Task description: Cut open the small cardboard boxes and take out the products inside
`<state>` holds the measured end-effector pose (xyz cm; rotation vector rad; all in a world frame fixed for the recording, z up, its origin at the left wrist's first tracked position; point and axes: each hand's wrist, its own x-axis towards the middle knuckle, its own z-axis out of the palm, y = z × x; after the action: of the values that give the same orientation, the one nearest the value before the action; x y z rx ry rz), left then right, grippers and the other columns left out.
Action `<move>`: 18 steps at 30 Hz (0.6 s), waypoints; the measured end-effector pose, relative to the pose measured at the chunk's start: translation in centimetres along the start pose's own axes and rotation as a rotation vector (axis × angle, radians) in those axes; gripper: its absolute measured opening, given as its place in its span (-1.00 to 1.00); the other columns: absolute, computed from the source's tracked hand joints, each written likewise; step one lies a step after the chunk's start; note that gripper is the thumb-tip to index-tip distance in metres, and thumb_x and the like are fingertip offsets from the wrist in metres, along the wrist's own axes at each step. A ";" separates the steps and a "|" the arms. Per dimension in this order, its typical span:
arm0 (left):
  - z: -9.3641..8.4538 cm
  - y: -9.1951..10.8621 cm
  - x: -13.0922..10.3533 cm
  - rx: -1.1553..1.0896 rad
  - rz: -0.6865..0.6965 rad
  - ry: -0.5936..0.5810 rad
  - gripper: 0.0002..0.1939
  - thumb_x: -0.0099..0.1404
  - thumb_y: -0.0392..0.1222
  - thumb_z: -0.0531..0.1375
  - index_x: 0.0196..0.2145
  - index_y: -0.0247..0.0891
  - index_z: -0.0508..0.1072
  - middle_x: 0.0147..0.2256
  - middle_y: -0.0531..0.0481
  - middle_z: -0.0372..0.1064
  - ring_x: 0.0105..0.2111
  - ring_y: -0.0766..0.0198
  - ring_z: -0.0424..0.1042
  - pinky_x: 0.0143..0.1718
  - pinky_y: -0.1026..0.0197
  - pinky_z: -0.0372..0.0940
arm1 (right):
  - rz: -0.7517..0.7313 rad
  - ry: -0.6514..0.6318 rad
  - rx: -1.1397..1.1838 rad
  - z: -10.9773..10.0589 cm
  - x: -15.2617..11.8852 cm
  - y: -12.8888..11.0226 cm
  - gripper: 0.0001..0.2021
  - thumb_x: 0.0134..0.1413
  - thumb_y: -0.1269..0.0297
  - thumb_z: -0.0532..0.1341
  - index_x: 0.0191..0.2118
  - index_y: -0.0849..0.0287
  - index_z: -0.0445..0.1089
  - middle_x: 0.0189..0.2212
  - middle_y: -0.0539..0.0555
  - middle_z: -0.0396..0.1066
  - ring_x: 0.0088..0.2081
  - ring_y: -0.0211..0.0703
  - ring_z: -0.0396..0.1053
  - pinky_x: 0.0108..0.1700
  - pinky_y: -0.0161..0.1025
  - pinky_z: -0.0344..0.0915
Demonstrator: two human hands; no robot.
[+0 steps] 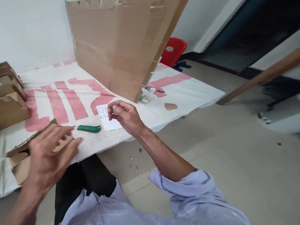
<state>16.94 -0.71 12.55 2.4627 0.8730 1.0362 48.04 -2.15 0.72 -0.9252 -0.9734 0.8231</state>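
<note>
My left hand (51, 155) is slightly blurred, its fingers stretched and apart with nothing between them. It hovers over a low cardboard piece (20, 169) with folded walls, which it partly hides. My right hand (125, 115) is closed in a pinch above a white paper sheet (112, 125) bearing small printed squares. Whatever lies between those fingertips, if anything, is too small to tell. Between the hands lies a green-handled utility knife (89, 128), its tip pointing left.
A large taped cardboard panel (129, 37) stands upright on the cloth-covered table (192, 94). Several cardboard boxes (2, 106) sit at the left. A tape roll (144, 99) and a cardboard scrap (171, 106) lie at the right. A red chair (175, 50) stands behind.
</note>
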 end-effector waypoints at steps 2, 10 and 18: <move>2.8 1.0 0.2 -0.266 -0.088 -0.087 -0.56 0.38 0.26 0.46 -0.10 -0.18 0.75 -0.25 -0.10 0.69 -0.33 0.14 0.56 -0.29 0.14 0.43 | -0.026 -0.047 -0.048 3.3 -2.2 -1.3 -0.58 0.19 -0.24 0.53 -0.14 -0.01 0.61 -0.30 -0.02 0.51 -0.28 -0.15 0.42 -0.14 -0.12 0.51; 8.3 -0.9 0.8 -0.825 -0.340 -0.197 -0.43 0.18 0.37 0.56 -0.32 -0.26 0.72 -0.40 -0.12 0.65 -0.42 0.19 0.53 -0.30 0.15 0.48 | -0.014 -0.122 -0.051 7.2 -5.7 -2.0 -0.57 0.20 -0.27 0.51 -0.17 -0.01 0.60 -0.33 -0.01 0.49 -0.34 -0.13 0.40 -0.24 -0.09 0.46; 8.7 -1.6 0.0 -0.902 -0.402 -0.207 -0.48 0.16 0.30 0.59 -0.38 -0.25 0.70 -0.40 -0.15 0.67 -0.45 0.20 0.54 -0.33 0.15 0.49 | 0.302 -0.182 0.268 5.9 -5.9 -0.9 -0.43 0.05 -0.34 0.58 -0.09 0.03 0.62 -0.35 -0.02 0.49 -0.34 -0.13 0.41 -0.18 -0.07 0.51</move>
<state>22.65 -0.02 5.78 1.5243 0.6016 0.7674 40.72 -6.20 1.33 -0.7827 -0.8618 1.2793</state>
